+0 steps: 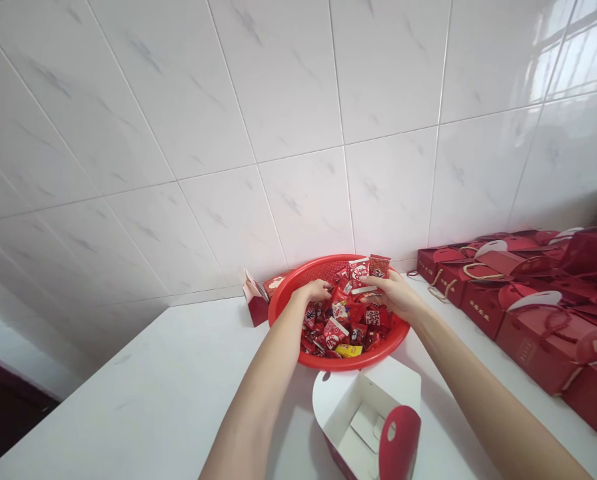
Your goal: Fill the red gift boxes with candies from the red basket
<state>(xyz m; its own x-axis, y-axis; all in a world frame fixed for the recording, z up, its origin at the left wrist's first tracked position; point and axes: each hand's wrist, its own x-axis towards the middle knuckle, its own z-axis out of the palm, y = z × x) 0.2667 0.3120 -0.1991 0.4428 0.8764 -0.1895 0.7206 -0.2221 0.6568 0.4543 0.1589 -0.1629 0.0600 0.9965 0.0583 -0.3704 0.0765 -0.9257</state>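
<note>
A red plastic basket [284, 293] is filled with small wrapped sweets, mostly red, with a yellow packet [349, 351] near its front rim. Over its right side, my right hand [397, 293] is closed on snack packets [379, 265], which stick up past the fingers. Inside the basket on the left, my left hand [314, 291] has its fingers curled in among the sweets; whatever they grip is hidden. Just in front of the basket, an open gift box [346, 420] shows its white inside, with a red rounded flap [399, 440] folded outward.
Rows of red gift boxes [483, 300] with cord handles line the right side of the white table [178, 387]. A small red folded carton [256, 300] stands left of the basket. A tiled wall [298, 193] rises right behind the table.
</note>
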